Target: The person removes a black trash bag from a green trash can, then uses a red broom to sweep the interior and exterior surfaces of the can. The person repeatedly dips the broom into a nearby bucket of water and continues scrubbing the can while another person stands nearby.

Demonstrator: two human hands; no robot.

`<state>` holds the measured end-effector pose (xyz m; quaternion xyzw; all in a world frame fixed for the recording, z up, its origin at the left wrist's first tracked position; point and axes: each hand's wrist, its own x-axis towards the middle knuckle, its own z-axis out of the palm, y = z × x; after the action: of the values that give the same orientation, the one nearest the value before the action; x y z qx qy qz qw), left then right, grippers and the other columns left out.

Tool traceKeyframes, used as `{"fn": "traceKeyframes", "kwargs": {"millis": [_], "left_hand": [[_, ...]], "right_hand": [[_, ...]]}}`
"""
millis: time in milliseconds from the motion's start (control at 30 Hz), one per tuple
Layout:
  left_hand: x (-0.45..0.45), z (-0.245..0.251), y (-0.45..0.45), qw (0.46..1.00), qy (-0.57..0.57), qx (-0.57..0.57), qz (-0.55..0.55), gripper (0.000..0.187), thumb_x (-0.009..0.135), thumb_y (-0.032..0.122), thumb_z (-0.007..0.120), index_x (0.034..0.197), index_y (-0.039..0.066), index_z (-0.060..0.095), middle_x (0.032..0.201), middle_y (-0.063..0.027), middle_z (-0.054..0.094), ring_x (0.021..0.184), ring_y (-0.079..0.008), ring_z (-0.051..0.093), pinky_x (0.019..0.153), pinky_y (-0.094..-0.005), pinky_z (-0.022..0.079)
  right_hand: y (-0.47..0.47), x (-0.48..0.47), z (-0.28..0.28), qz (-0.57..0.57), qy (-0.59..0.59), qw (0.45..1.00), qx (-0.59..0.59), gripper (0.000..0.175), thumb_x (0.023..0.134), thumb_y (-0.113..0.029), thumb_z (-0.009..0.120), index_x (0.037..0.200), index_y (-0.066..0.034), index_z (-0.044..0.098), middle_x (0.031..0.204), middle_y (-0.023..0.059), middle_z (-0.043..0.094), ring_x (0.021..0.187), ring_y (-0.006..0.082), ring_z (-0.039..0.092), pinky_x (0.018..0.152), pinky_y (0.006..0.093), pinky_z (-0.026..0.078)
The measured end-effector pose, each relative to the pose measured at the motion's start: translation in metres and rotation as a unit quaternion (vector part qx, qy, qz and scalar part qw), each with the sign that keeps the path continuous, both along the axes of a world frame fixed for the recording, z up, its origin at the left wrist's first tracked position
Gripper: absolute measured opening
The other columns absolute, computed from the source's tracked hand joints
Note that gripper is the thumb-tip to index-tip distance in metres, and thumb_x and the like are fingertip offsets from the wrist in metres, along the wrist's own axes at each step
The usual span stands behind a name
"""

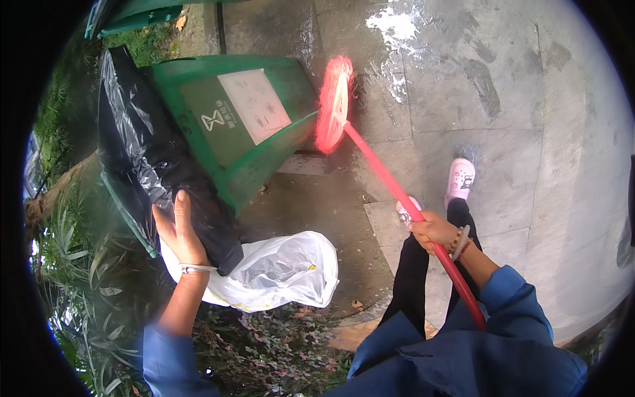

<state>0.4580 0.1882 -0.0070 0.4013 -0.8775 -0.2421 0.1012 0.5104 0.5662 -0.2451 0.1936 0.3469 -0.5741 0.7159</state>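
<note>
My right hand is closed around the red pole of a mop or brush. Its round head with red bristles or strands is raised beside the lower part of a green wheelie bin. My left hand lies against the black plastic bag lining the bin's top, thumb and fingers apart; whether it pinches the plastic I cannot tell. Just below that hand, a white plastic bag hangs or rests with its mouth spread, a small yellow piece inside it. The bin's front bears printed signs.
Wet grey paving lies ahead and to the right, under my pink clogs. Low shrubs and leafy plants border the left and bottom. Part of another green bin shows at the top left.
</note>
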Motion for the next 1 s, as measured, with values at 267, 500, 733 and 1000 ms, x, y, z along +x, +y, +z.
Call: {"fn": "traceKeyframes", "kwargs": {"millis": [267, 500, 733, 1000], "left_hand": [[-0.001, 0.0, 0.003, 1.0, 0.014, 0.023, 0.011, 0.09, 0.08, 0.033, 0.07, 0.134, -0.017, 0.019, 0.127, -0.0224, 0.043, 0.116, -0.0227, 0.044, 0.103, -0.0302, 0.029], [-0.001, 0.005, 0.012, 0.999, 0.031, 0.03, 0.031, 0.081, 0.083, 0.027, 0.067, 0.135, -0.014, 0.02, 0.119, -0.0176, 0.049, 0.106, -0.0179, 0.051, 0.098, -0.0283, 0.037], [0.004, 0.008, 0.005, 0.998, -0.011, 0.006, 0.054, 0.079, 0.086, 0.027, 0.064, 0.138, -0.011, 0.018, 0.126, -0.0194, 0.049, 0.115, -0.0194, 0.048, 0.103, -0.029, 0.031], [-0.003, 0.013, 0.011, 0.998, -0.041, 0.006, 0.043, 0.078, 0.086, 0.027, 0.064, 0.138, -0.011, 0.02, 0.126, -0.017, 0.048, 0.116, -0.0188, 0.047, 0.103, -0.0285, 0.03]], "right_hand": [[0.011, -0.026, -0.006, 0.012, 0.117, 0.992, 0.039, 0.012, 0.089, -0.012, 0.046, 0.081, -0.003, 0.044, 0.046, 0.0025, 0.044, 0.031, 0.0118, 0.044, 0.029, 0.027, 0.039], [-0.077, -0.057, -0.08, 0.09, 0.234, 0.968, 0.02, 0.016, 0.079, -0.012, 0.051, 0.068, -0.0041, 0.044, 0.047, 0.0036, 0.045, 0.033, 0.013, 0.047, 0.031, 0.0291, 0.04], [-0.104, -0.15, -0.082, 0.099, 0.187, 0.977, -0.016, 0.021, 0.084, -0.017, 0.053, 0.067, -0.0068, 0.045, 0.048, -0.0013, 0.044, 0.032, 0.0078, 0.043, 0.028, 0.0255, 0.036], [-0.149, -0.184, -0.052, 0.011, 0.241, 0.969, -0.05, 0.016, 0.087, -0.016, 0.052, 0.078, -0.0075, 0.042, 0.051, -0.0001, 0.043, 0.035, 0.0087, 0.044, 0.029, 0.0261, 0.036]]}}
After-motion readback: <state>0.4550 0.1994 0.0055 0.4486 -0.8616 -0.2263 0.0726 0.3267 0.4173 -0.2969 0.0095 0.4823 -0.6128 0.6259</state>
